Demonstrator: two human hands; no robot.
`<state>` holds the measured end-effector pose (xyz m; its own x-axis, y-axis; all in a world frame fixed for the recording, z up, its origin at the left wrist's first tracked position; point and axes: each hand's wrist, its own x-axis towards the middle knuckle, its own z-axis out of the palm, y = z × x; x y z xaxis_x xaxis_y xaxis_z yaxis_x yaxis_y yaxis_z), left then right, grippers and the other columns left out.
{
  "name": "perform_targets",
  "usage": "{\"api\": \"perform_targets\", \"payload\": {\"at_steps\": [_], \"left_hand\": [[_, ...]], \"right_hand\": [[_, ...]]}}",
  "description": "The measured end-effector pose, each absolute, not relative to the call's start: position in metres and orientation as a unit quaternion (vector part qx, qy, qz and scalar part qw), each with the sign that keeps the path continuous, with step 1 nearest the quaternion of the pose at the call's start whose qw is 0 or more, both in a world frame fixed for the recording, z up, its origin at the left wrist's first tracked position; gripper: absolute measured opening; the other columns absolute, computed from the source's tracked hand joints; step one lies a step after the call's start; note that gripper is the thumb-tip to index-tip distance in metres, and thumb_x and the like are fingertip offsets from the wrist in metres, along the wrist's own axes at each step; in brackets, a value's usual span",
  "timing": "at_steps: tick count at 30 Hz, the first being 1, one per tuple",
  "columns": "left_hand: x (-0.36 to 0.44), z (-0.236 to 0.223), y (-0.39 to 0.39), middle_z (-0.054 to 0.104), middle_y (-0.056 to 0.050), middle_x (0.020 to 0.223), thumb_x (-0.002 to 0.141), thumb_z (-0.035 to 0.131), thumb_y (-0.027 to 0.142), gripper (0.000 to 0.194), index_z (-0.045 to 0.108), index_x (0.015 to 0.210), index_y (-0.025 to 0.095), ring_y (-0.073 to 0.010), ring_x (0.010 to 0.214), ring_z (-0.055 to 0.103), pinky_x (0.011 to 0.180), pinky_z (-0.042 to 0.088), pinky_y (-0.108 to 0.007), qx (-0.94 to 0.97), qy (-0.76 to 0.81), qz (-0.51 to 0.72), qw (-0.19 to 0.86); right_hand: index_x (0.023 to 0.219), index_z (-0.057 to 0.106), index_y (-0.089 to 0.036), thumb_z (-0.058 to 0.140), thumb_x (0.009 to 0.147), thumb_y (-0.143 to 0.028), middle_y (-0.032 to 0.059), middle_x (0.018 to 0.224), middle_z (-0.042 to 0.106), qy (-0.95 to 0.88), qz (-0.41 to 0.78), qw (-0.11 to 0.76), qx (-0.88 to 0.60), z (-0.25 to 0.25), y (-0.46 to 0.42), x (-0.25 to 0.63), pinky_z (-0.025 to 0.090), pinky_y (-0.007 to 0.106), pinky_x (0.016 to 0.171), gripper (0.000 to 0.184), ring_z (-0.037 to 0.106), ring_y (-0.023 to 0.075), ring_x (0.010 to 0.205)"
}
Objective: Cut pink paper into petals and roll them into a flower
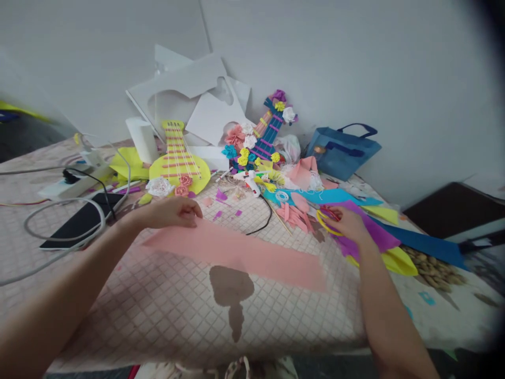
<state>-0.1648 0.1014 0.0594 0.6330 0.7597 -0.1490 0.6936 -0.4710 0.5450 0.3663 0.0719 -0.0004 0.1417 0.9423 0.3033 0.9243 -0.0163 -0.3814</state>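
A long strip of pink crepe paper (244,253) lies across the quilted tablecloth in front of me. My left hand (175,212) is closed in a pinch on its upper left edge, raising that part slightly. On the right, my right hand (350,225) grips scissors (326,220) by their red and yellow handles; the blades point left, over the cut pink pieces (294,215). Purple paper (374,231) lies beneath and beside that hand.
A yellow paper guitar (179,171) and a blue flowered one (268,139) stand behind. A glue gun (250,181) trails a black cord toward the strip. At left are a black tablet (82,221) and coiled cable; at right, a blue bag (343,152) and peanuts (434,271).
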Motion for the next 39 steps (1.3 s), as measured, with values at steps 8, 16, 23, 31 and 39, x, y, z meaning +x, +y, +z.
{"api": "perform_targets", "payload": {"at_steps": [8, 16, 23, 31, 39], "left_hand": [[-0.124, 0.059, 0.109, 0.06, -0.011, 0.113, 0.077, 0.054, 0.016, 0.031, 0.058, 0.108, 0.018, -0.0309, 0.112, 0.047, 0.095, 0.031, -0.045, 0.873, 0.445, 0.198, -0.013], [-0.056, 0.019, 0.029, 0.061, -0.008, 0.111, 0.081, 0.053, 0.018, 0.026, 0.057, 0.107, 0.018, -0.0217, 0.104, 0.053, 0.089, 0.04, -0.035, 0.944, 0.225, 0.171, 0.17], [-0.009, -0.001, 0.004, 0.061, -0.014, 0.107, 0.079, 0.05, 0.007, 0.026, 0.057, 0.103, 0.014, -0.0243, 0.097, 0.053, 0.083, 0.036, -0.039, 0.984, 0.11, 0.14, -0.012], [-0.009, 0.003, 0.002, 0.058, -0.008, 0.075, 0.084, 0.047, 0.009, 0.012, 0.054, 0.078, 0.014, -0.0192, 0.069, 0.052, 0.066, 0.035, -0.036, 0.981, 0.112, 0.136, -0.081], [-0.077, 0.027, -0.046, 0.065, -0.003, 0.09, 0.083, 0.056, 0.024, 0.009, 0.056, 0.091, 0.021, -0.0158, 0.085, 0.059, 0.076, 0.043, -0.027, 0.932, 0.201, 0.158, 0.258]], "right_hand": [[0.099, 0.063, -0.016, 0.062, 0.071, -0.044, 0.0115, 0.093, 0.07, -0.612, -0.052, 0.232, -0.754, -0.015, 0.08, 0.368, 0.048, 0.036, 0.075, 0.04, 0.065, 0.0276, 0.085], [0.099, 0.063, -0.017, 0.065, 0.069, -0.043, 0.0094, 0.096, 0.07, -0.623, 0.017, 0.291, -0.726, -0.004, 0.073, 0.355, 0.049, 0.033, 0.075, 0.04, 0.066, 0.0241, 0.085], [0.099, 0.063, -0.017, 0.065, 0.069, -0.041, 0.0112, 0.095, 0.071, -0.618, 0.001, 0.29, -0.731, -0.003, 0.073, 0.342, 0.049, 0.036, 0.074, 0.039, 0.066, 0.0266, 0.084], [0.094, 0.062, -0.021, 0.067, 0.067, -0.042, 0.0095, 0.089, 0.07, -0.59, 0.047, 0.386, -0.707, 0.0, 0.071, 0.332, 0.052, 0.035, 0.069, 0.035, 0.067, 0.0255, 0.08], [0.097, 0.06, -0.02, 0.069, 0.065, -0.043, 0.0079, 0.09, 0.068, -0.591, 0.103, 0.464, -0.651, -0.01, 0.078, 0.324, 0.053, 0.036, 0.072, 0.041, 0.065, 0.0238, 0.08]]}}
